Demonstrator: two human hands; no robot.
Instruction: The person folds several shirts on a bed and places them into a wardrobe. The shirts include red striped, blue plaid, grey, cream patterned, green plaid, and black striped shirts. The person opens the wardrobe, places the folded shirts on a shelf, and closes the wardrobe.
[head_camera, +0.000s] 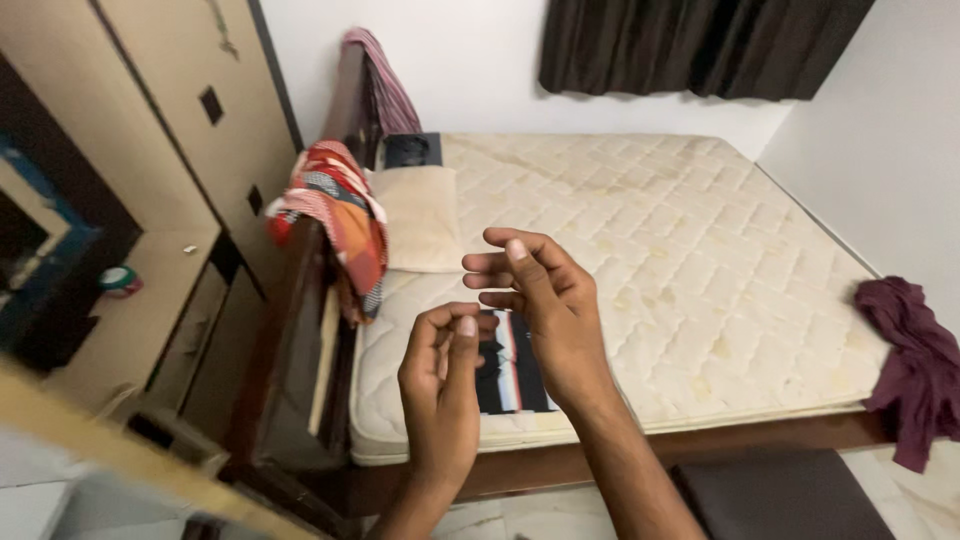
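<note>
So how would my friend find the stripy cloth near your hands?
Start at the bare quilted mattress. Go to its near edge, just behind the left hand and right hand. The folded cloth lies flat there, black with white, red and blue stripes, unlike the plain cream pillow.

Pillow (420, 215) on mattress (640, 250); wardrobe (150, 130) left of bed
</note>
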